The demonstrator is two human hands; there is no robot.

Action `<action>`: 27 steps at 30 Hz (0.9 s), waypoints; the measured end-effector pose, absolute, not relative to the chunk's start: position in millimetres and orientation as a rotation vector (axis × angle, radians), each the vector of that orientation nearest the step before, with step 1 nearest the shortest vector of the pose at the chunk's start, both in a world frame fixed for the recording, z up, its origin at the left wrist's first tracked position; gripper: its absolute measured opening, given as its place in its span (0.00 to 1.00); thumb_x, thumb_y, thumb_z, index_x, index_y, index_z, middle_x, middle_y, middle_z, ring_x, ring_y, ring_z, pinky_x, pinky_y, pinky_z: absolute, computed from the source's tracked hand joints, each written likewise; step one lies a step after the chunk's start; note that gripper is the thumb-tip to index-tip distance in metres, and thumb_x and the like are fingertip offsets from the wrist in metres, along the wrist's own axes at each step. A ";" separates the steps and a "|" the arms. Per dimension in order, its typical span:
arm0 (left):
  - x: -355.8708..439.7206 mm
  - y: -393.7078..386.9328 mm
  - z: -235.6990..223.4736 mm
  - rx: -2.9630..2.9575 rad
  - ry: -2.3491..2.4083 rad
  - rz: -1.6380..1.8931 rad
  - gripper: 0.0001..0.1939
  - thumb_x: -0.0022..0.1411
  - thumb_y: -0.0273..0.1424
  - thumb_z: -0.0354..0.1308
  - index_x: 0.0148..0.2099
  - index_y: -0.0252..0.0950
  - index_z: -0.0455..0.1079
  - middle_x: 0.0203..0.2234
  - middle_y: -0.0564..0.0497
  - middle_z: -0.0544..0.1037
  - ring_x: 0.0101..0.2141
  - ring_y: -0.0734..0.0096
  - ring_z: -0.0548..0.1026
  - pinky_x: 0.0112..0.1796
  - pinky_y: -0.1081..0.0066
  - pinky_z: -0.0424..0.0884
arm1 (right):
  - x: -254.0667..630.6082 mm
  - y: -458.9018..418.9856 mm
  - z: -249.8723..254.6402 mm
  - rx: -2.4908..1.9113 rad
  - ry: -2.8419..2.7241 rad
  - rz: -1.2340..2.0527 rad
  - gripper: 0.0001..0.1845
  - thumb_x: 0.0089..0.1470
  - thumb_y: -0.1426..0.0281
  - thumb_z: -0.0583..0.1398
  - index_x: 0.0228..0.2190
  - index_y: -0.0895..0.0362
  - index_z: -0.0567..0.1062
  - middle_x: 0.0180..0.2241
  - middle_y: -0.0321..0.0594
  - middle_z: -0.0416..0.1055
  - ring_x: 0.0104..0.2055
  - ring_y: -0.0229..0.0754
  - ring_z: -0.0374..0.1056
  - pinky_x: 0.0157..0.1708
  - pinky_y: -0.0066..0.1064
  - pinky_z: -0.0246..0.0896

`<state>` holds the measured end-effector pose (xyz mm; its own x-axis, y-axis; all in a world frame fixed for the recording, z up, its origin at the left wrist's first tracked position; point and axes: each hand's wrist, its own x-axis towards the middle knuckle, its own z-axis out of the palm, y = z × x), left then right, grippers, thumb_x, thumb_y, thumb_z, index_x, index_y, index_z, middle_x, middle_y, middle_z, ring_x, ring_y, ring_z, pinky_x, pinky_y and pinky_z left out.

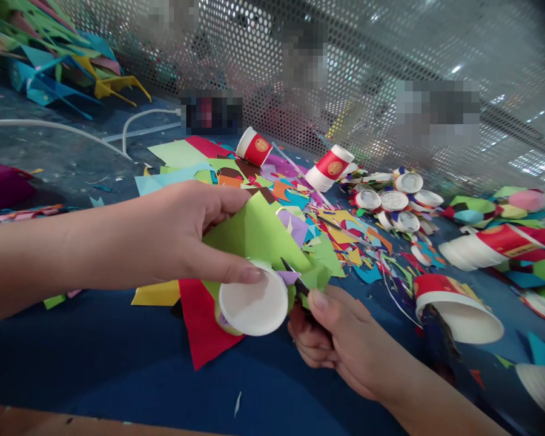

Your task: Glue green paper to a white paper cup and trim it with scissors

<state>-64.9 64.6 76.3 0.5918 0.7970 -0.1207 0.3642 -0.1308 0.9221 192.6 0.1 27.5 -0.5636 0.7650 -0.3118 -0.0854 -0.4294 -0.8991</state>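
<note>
My left hand point(181, 236) grips a white paper cup point(254, 303) wrapped in green paper point(258, 233), thumb pressed on the cup's rim, its open mouth facing me. My right hand point(331, 339) is closed on small dark scissors point(295, 278), whose blades reach into the green paper's edge beside the cup. Both hands hover over a blue table point(118, 363) strewn with coloured paper scraps point(336, 242).
Red-and-white paper cups point(254, 147) point(329, 168) lie tipped at the back; another cup point(458, 309) lies at right. Several cut cup bottoms point(393, 200) cluster behind. A red sheet point(200, 321) lies under the cup. A perforated metal wall point(390, 60) closes the back; a white cable point(136, 121) runs at left.
</note>
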 end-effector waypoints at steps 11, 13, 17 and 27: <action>-59.4 59.9 72.5 1.820 1.030 0.488 0.25 0.52 0.56 0.72 0.37 0.41 0.74 0.28 0.54 0.79 0.29 0.62 0.80 0.23 0.74 0.73 | 190.9 -3.8 26.8 -0.952 -1.237 2.008 0.30 0.64 0.46 0.66 0.26 0.54 0.63 0.20 0.24 0.51 0.19 0.27 0.41 0.17 0.21 0.36; -59.6 59.5 73.4 1.835 0.997 0.529 0.23 0.53 0.53 0.73 0.38 0.41 0.75 0.29 0.56 0.80 0.28 0.67 0.79 0.22 0.77 0.71 | 191.7 -4.6 26.7 -0.944 -1.239 2.013 0.30 0.65 0.47 0.66 0.26 0.55 0.63 0.21 0.24 0.52 0.19 0.27 0.41 0.17 0.21 0.37; -60.6 58.3 71.9 1.771 0.882 0.568 0.17 0.55 0.44 0.76 0.41 0.44 0.77 0.29 0.61 0.81 0.26 0.74 0.77 0.23 0.80 0.69 | 192.1 -4.3 24.3 -0.926 -1.236 2.024 0.31 0.66 0.46 0.65 0.26 0.54 0.61 0.21 0.24 0.51 0.19 0.27 0.41 0.17 0.21 0.37; -62.0 61.5 63.1 1.796 0.892 0.578 0.28 0.54 0.50 0.75 0.55 0.48 0.76 0.37 0.57 0.86 0.33 0.65 0.82 0.27 0.74 0.70 | 192.5 -5.6 25.3 -0.938 -1.268 2.047 0.31 0.65 0.45 0.65 0.27 0.54 0.61 0.21 0.24 0.50 0.21 0.28 0.42 0.19 0.22 0.37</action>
<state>-62.0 61.5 63.1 0.6129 0.7900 -0.0159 0.3084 -0.2206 0.9253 192.5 -5.6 25.3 -0.6054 0.7480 -0.2720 -0.0896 -0.4036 -0.9106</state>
